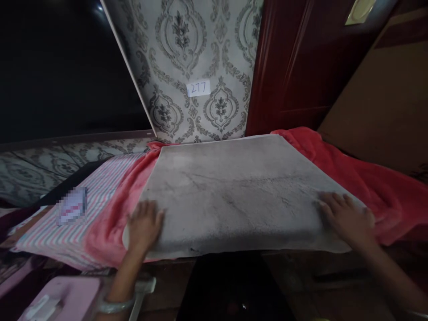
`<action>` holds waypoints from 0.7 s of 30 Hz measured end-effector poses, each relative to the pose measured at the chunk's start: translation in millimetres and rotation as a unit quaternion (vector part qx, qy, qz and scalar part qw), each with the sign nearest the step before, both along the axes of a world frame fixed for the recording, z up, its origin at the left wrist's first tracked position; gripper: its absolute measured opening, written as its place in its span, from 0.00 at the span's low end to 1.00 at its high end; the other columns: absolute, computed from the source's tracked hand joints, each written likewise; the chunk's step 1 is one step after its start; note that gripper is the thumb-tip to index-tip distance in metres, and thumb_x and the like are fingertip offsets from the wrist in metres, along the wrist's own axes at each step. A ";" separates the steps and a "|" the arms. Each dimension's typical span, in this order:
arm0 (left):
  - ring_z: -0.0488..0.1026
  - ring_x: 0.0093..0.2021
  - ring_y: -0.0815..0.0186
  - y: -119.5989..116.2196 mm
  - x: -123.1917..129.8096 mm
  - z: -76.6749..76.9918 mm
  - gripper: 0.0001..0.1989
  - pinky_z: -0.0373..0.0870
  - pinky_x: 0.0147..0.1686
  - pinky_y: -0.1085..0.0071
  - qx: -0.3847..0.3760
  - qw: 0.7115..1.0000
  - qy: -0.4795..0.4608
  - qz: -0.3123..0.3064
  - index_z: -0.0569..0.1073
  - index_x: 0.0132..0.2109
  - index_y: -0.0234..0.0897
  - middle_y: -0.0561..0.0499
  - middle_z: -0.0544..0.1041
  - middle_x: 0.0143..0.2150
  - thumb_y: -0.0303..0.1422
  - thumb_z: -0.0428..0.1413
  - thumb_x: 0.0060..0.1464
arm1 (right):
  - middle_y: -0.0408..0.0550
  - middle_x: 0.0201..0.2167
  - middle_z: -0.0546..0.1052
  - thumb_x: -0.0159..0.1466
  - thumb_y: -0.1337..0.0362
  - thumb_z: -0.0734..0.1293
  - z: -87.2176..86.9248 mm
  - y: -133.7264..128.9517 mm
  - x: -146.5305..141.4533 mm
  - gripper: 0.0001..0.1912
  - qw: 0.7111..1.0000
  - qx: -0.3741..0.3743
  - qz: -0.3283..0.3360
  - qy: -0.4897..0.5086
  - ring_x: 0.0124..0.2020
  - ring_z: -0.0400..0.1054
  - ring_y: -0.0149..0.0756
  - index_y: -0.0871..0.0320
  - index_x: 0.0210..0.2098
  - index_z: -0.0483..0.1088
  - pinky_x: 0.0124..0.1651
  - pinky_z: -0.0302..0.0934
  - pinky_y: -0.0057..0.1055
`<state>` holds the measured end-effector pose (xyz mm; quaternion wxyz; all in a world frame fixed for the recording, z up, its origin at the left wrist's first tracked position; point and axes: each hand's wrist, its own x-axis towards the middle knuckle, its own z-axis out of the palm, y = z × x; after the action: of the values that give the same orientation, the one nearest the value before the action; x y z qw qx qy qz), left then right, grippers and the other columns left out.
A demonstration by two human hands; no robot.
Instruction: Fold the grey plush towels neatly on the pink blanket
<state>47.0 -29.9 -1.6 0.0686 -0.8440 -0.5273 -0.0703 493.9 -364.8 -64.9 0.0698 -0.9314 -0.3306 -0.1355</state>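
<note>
A light grey plush cloth [214, 191] lies spread over the table, with faint creases and dark streaks across its middle. My left hand [144, 225] rests flat on its near left corner, fingers stretched forward. On the near right edge lies my right hand [346, 216], palm down with the fingers apart and slightly blurred. Neither hand grips anything that I can see. Beneath the grey cloth, a red plush blanket [364, 183] shows on the right and, in a pinker tone, on the left.
Left of the blanket is a striped cloth [100, 196] bearing a small blurred-out packet [72, 206]. A pink stool [67, 296] stands low at left. Behind are a large black screen [67, 67], a patterned wall with a "277" label [198, 88], and a dark red door [301, 58].
</note>
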 end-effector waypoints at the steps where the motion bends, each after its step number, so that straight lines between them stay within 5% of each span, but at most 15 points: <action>1: 0.55 0.71 0.46 -11.2 20.6 2.2 0.28 0.51 0.66 0.40 -0.015 0.999 -0.014 -0.044 0.65 0.65 0.27 0.32 0.62 0.69 0.39 0.39 0.67 | 0.60 0.67 0.64 0.71 0.52 0.45 5.6 16.4 -13.9 0.33 0.999 0.013 0.028 0.011 0.68 0.54 0.57 0.56 0.66 0.63 0.61 0.54 0.66; 6: 0.48 0.74 0.51 -71.9 136.7 -3.2 0.30 0.46 0.69 0.44 -0.099 0.936 -0.042 -0.336 0.55 0.72 0.42 0.43 0.53 0.74 0.43 0.45 0.66 | 0.50 0.70 0.60 0.71 0.54 0.47 17.2 104.9 -84.8 0.30 0.979 0.021 0.199 0.047 0.71 0.49 0.49 0.50 0.68 0.61 0.67 0.49 0.58; 10: 0.45 0.74 0.47 -90.1 176.8 -19.2 0.32 0.41 0.68 0.36 -0.119 0.922 -0.043 -0.366 0.57 0.71 0.43 0.42 0.53 0.74 0.50 0.44 0.65 | 0.48 0.71 0.58 0.71 0.52 0.48 8.5 129.3 -105.9 0.30 0.977 -0.026 0.208 0.048 0.71 0.49 0.51 0.50 0.69 0.59 0.68 0.47 0.57; 15: 0.42 0.74 0.44 -69.4 149.8 -23.9 0.34 0.41 0.68 0.36 -0.119 0.949 -0.043 -0.289 0.57 0.72 0.44 0.42 0.51 0.75 0.53 0.44 0.64 | 0.47 0.71 0.57 0.71 0.50 0.47 -2.1 120.3 -97.4 0.32 0.976 -0.034 0.211 0.038 0.71 0.49 0.51 0.49 0.70 0.57 0.68 0.48 0.56; 21: 0.42 0.74 0.41 -10.5 69.6 -11.0 0.32 0.42 0.68 0.36 -0.110 0.987 -0.011 -0.115 0.56 0.72 0.40 0.40 0.49 0.75 0.48 0.44 0.66 | 0.48 0.71 0.58 0.69 0.47 0.47 -13.1 119.0 -90.9 0.34 0.975 -0.020 0.216 0.038 0.71 0.49 0.52 0.49 0.70 0.57 0.67 0.49 0.57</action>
<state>116.6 -40.4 -12.6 -0.0387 -0.9004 -0.4324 -0.0284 403.0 -245.8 -78.0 0.0909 -0.8437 -0.5236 -0.0753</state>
